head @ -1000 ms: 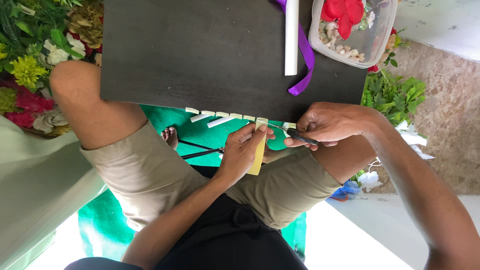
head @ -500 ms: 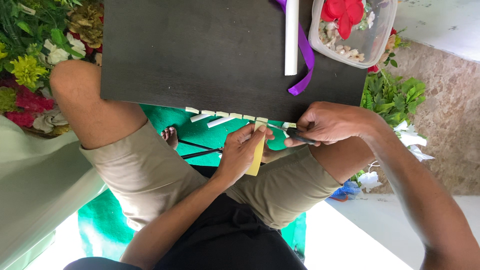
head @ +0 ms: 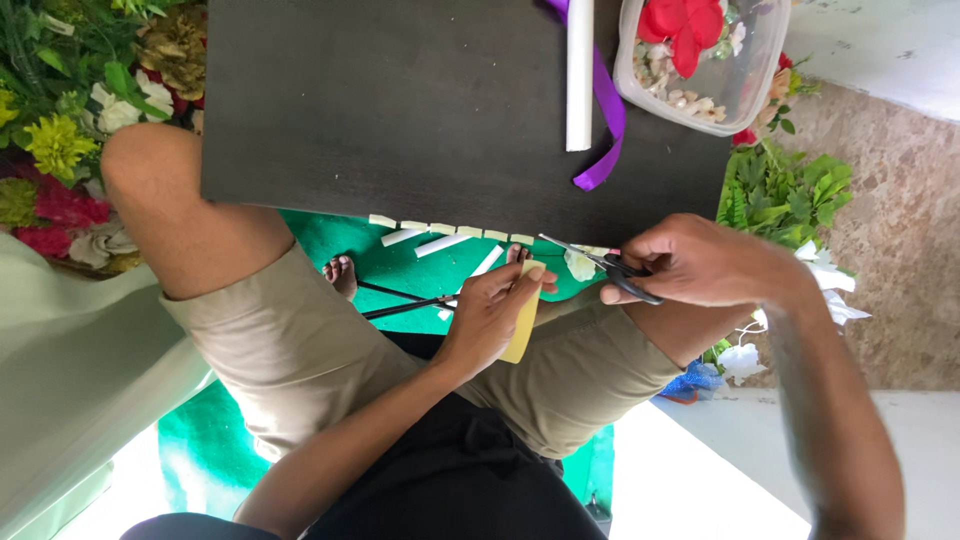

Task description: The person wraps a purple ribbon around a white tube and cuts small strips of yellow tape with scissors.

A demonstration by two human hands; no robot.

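One dark board rests across the person's knees. Along its near edge lie about six short pale cut pieces in a row (the exact count is unclear where hands cover the edge), with three longer white strips just below them over the green mat.

The left hand is closed on one yellow strip, pinched between thumb and fingers, just below the board edge. The right hand grips one pair of black-handled scissors, blades parted, tips pointing toward the yellow strip and close to it.

On the board: one white tube, one purple ribbon beside and under it, and one clear tub. The tub holds red flowers and small pale stones.
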